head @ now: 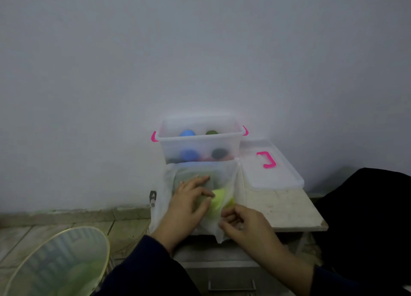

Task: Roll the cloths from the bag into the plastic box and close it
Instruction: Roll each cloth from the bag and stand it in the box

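Right-hand (pixel 242 223) grip pinching bag (pixel 231 177) rim, mouth upward.

Box (pixel 201 147) mouth seemingly clear; bag (pixel 231 175) stands before it.

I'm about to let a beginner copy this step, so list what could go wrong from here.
1. The white bag overhangs the table's near edge. The right hand pinches its front edge and the left hand reaches inside for the yellow-green cloth, so a hard tug may drag the bag off.
2. The plastic box stands right behind the bag, so a push could shove it against the wall.
3. The lid lies close to the table's right edge and could get knocked off.
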